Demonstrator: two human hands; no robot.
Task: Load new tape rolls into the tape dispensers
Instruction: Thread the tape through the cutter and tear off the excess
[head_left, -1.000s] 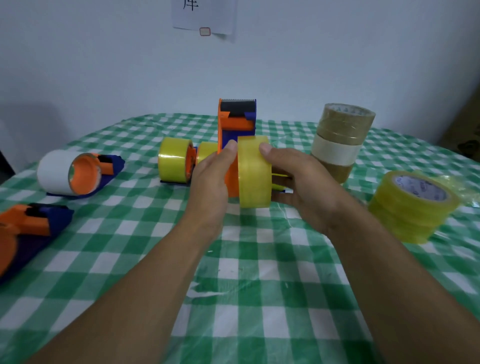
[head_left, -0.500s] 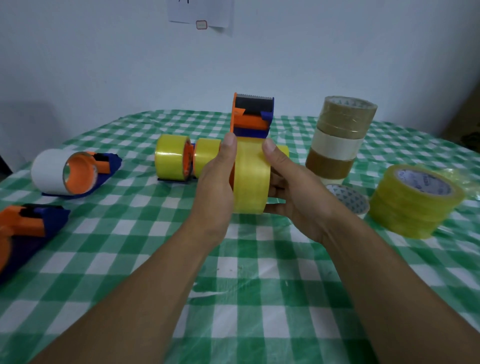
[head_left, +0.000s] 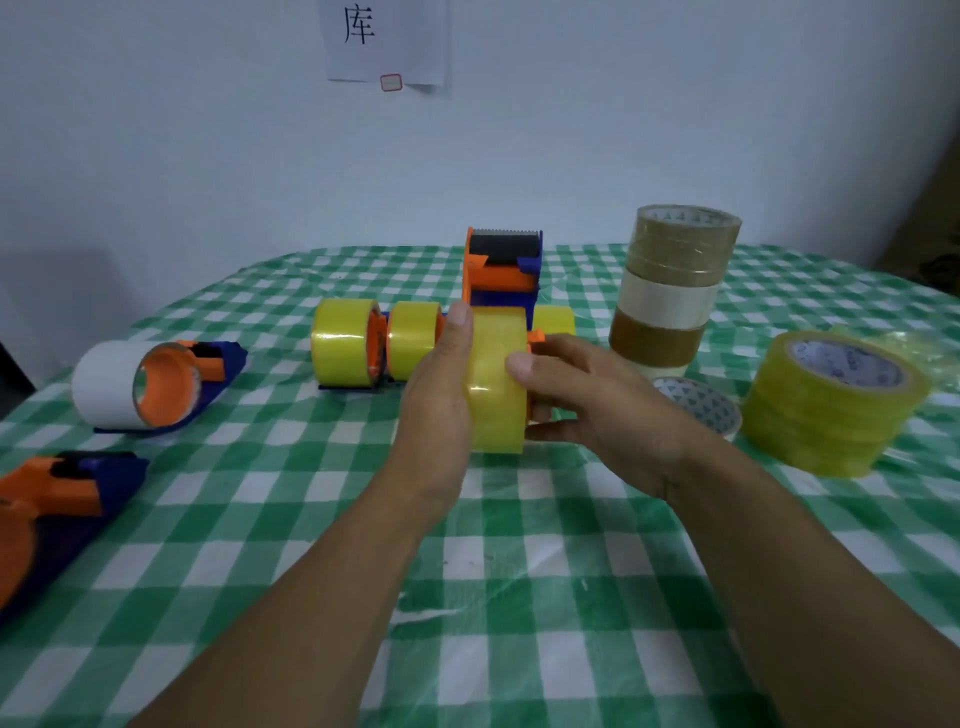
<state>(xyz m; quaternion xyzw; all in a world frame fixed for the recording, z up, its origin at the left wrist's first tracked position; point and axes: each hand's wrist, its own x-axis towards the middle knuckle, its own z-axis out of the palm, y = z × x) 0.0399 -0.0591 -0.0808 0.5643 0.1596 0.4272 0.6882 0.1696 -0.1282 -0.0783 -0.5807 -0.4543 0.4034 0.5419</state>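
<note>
The left hand (head_left: 441, 395) is gripping the orange-and-blue tape dispenser (head_left: 503, 270) from its left side, with the thumb lying across the top of the yellow tape roll (head_left: 496, 395) seated in it. The right hand (head_left: 592, 405) is holding that roll from the right, fingers curled against its side face. Its thumb, beside the left thumb half a second ago, is now sitting lower on the tread. The dispenser, then tilted, is now standing upright, low over the green-checked counter (head_left: 519, 597), between the loaded dispensers (head_left: 345, 343) and a stack of brown and white rolls (head_left: 670, 291).
</note>
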